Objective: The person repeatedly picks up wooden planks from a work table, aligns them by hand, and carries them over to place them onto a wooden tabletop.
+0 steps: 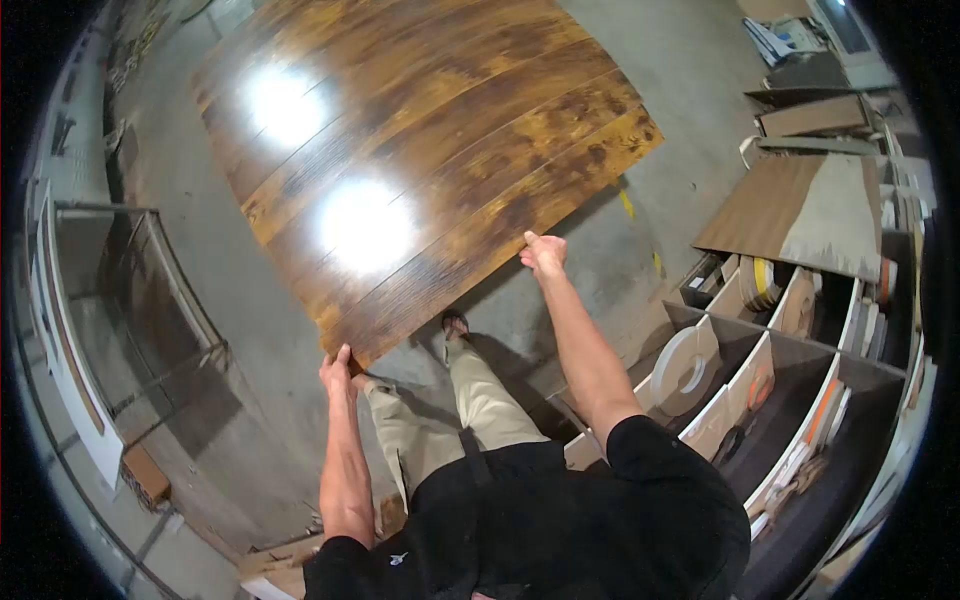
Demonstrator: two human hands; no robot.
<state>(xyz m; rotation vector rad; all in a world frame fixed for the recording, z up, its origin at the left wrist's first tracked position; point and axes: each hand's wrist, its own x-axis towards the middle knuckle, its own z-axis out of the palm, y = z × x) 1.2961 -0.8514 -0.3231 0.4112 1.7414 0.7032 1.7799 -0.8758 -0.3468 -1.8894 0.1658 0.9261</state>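
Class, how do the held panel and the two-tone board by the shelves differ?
The panel is glossy with bright reflections; the board looks duller. The panel is mottled brown; the board is part brown, part pale grey. The left hand and right hand hold the panel; neither touches the board. Both look flat.

Head-worn camera, wide round view, facing forward and steeply down; black shirt (570, 520) close below, wood-grain panel (470, 150) beyond

Grey floor (610, 270) bears a foot (455, 323) and, apparently, yellow tape (627, 204).
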